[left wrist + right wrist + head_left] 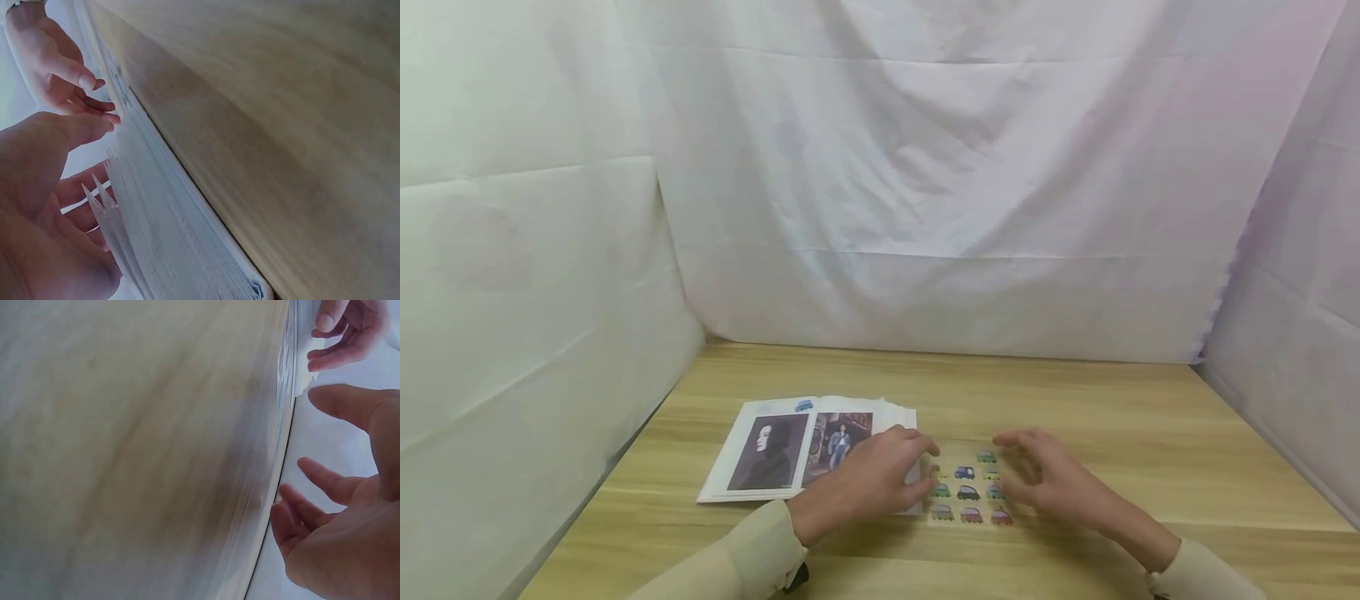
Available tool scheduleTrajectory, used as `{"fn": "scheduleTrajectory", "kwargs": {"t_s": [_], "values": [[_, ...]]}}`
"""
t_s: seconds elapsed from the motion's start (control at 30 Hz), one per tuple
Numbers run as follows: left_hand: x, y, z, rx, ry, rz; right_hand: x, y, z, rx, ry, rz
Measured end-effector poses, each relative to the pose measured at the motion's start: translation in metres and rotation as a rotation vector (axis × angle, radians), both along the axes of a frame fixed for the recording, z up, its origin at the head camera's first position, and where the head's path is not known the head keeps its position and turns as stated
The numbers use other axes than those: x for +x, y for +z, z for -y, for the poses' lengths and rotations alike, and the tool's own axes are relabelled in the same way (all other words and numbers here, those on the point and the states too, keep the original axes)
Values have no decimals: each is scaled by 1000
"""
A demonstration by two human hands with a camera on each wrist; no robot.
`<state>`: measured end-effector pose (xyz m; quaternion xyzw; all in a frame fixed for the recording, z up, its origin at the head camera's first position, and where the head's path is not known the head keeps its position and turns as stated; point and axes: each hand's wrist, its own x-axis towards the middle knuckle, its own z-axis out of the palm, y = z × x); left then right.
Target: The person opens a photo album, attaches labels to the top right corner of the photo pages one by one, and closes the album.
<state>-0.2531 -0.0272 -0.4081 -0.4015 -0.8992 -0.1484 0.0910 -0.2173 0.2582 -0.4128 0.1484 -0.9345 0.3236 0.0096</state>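
A clear sheet of small car stickers point(967, 492) lies on the table, with several rows of colourful cars. My left hand point(883, 471) hovers over the right page of an open photo album point(718, 477), its fingertips at the sheet's left edge. In the left wrist view, the thumb and fingers stand apart beside the album's page edges point(169, 212). At the sheet's right edge is my right hand point(1060, 481), thumb and fingers spread with nothing between them. One blue car sticker point(804, 406) sits at the top of the album's left page, above a dark portrait photo point(767, 454).
The wooden table point(1112, 408) runs back to a white cloth point(925, 300) hung behind it. More white cloth walls the left point(535, 333) and right point(1285, 358) sides.
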Motion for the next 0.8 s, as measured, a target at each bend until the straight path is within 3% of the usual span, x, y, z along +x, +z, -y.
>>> {"fn": "scheduleTrajectory", "kwargs": {"t_s": [0.13, 0.33, 0.6, 0.8], "values": [[-1, -2, -1, -24, 6, -3, 2, -1, 0, 72, 11, -36], [-5, -6, -4, -39, 56, -31, 3, -3, -2, 92, 18, -38], [-8, -9, -6, -109, 96, 13, 1, -4, -4, 149, 31, -62], [-6, -8, -7, -189, 103, 10, 1, -4, -4, 172, 40, -45]]}}
